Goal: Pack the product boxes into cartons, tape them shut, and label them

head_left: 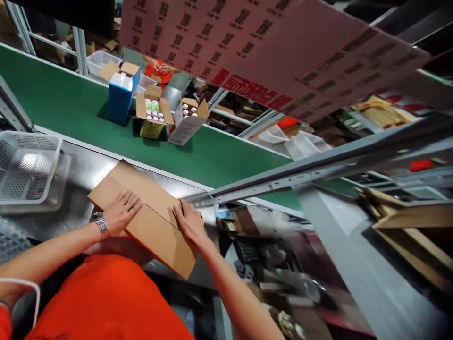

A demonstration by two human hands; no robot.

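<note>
A long brown cardboard box (pixel 161 231) lies at a slant on the metal bench in front of me, its two top flaps meeting along a seam. My left hand (pixel 122 215), with a metal watch (pixel 100 223) at the wrist, rests flat on the near flap beside the seam. On the right part of the box lies my right hand (pixel 190 221), fingers stretched over the top near the far edge; its thumb is hidden. Both hands touch the cardboard. What is inside the box cannot be seen.
Beyond the bench runs a green conveyor (pixel 198 160) carrying a blue box (pixel 119 101), a yellow box (pixel 151 130) and a white box (pixel 186 128) of white-capped bottles. A white basket (pixel 28 167) sits left. A metal rail (pixel 269 179) crosses right. A co-worker's hands (pixel 161 66) show behind.
</note>
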